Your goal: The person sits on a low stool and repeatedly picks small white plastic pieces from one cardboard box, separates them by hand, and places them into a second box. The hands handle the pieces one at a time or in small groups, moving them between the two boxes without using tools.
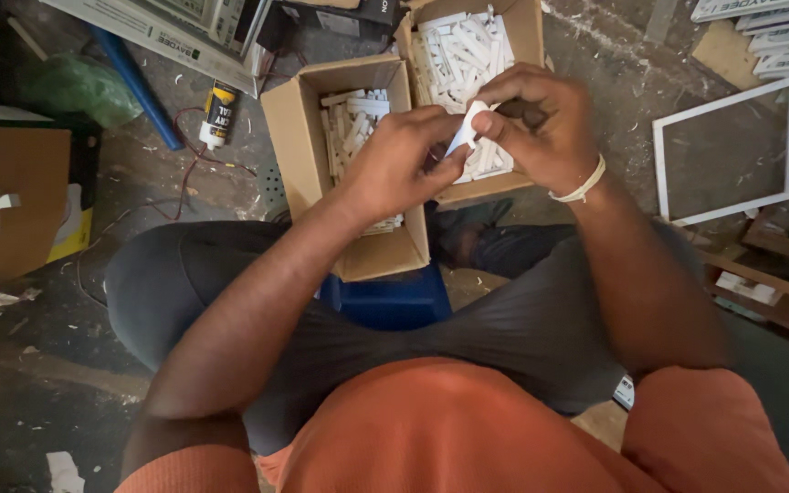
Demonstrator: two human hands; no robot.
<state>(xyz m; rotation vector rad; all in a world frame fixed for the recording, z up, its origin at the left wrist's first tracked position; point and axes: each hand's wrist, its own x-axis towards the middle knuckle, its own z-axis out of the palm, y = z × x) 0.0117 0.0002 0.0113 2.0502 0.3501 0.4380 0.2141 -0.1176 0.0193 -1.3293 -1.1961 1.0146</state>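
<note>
Both my hands meet over two open cardboard boxes and pinch the same small white plastic piece (465, 131). My left hand (397, 164) grips its lower end, my right hand (541, 128) its upper end; a white band circles my right wrist. The nearer box (296, 137) holds several white plastic pieces. The farther box (527, 27) is filled with many more of them. I sit with my knees apart above a blue stool (385, 301).
A white rectangular frame (728, 155) lies on the concrete floor at the right, with stacked white frames behind it. A glue tube (219, 114), a blue pipe (134, 82) and red wires lie at the left. A torn cardboard box (25, 201) sits far left.
</note>
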